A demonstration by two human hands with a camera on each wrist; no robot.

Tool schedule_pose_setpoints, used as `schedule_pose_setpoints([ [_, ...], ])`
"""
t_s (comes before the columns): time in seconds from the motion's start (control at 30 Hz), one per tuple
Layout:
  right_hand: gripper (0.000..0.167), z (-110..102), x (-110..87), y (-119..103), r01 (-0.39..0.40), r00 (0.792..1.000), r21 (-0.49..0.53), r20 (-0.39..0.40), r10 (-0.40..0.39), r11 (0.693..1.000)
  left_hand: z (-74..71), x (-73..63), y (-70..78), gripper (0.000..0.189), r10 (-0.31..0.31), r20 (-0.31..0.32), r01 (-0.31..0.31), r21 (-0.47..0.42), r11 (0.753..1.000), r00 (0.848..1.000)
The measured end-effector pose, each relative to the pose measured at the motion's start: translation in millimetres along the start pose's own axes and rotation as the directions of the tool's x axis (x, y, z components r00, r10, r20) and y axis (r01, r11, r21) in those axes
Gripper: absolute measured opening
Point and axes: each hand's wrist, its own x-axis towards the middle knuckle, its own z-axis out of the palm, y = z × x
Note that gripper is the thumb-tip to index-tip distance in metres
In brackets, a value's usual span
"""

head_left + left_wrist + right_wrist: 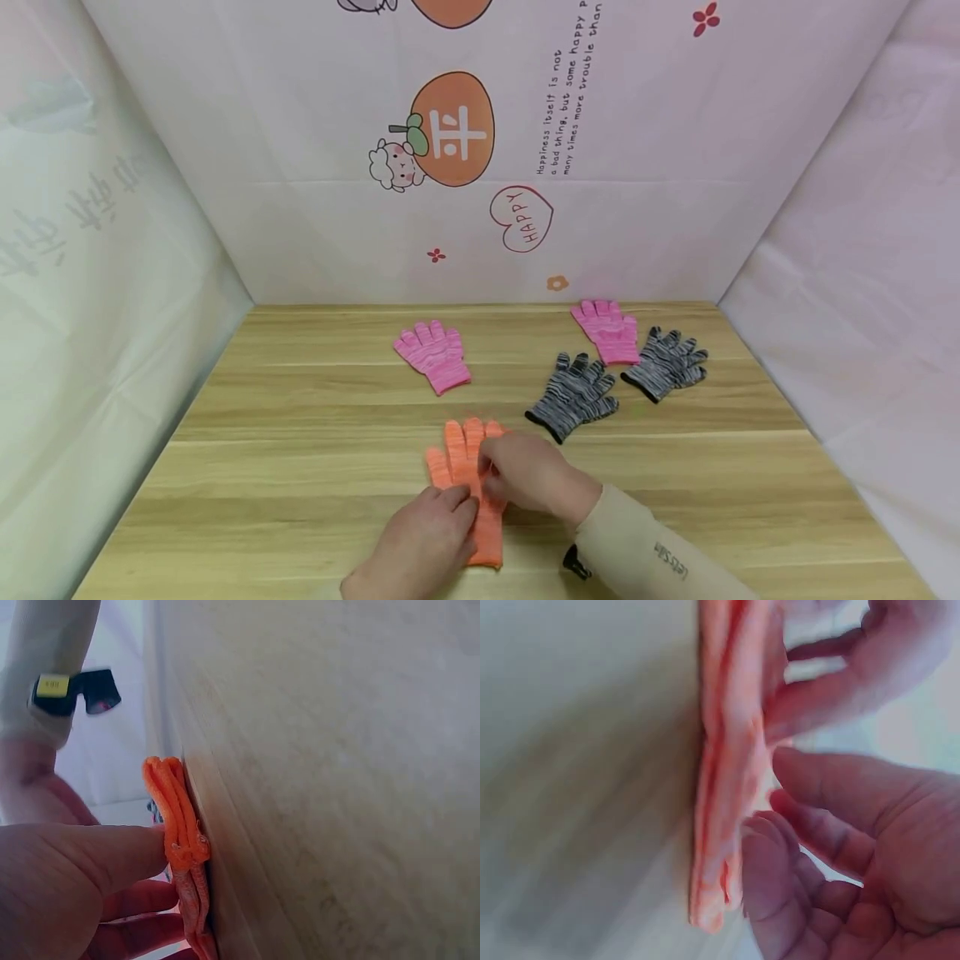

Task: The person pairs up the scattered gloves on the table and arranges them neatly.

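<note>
An orange knit glove (489,533) lies on the table in front of me, fingers pointing away. In the left wrist view its cuff (180,817) shows several stacked layers at the edge. My left hand (427,533) rests on the glove's left side near the palm and cuff, thumb and fingers extended against the fabric. Over the upper right part of the glove is my right hand (528,475), hiding the glove fingers there. In the right wrist view the right fingers are loosely bent beside the orange fabric (731,765), thumb and forefinger apart.
Behind lies a pink glove (435,354) on the left. A grey-black striped glove (573,396) lies to the right, with another pink glove (609,332) and a second striped glove (666,364) beyond it. White printed sheets (337,233) enclose the wooden table (300,467).
</note>
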Motion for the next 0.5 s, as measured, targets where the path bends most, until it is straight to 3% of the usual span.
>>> schedule_pose_setpoints([
  [0.1, 0.007, -4, 15.7, 5, -0.061, 0.994, -0.009, -0.094, 0.06, 0.998, -0.3, 1.2, 3.1, 0.035, -0.01, 0.019, 0.01, -0.014, 1.0, 1.0],
  [0.2, 0.017, -4, 31.6, 11, -0.132, 0.981, -0.019, -0.143, 0.128, 0.991, 0.0, 1.7, 5.0, 0.037, -0.017, 0.03, 0.018, -0.02, 1.0, 0.999],
  [0.33, 0.022, -2, 45.6, 16, -0.183, 0.976, -0.025, -0.123, 0.179, 0.983, 1.1, 1.5, 6.2, 0.039, -0.021, 0.033, 0.022, -0.024, 0.999, 0.999],
  [0.5, 0.011, 0, 56.0, 19, -0.212, 0.974, -0.046, -0.089, 0.207, 0.976, 0.9, 1.1, 6.5, 0.04, -0.022, 0.039, 0.023, -0.024, 0.999, 0.999],
])
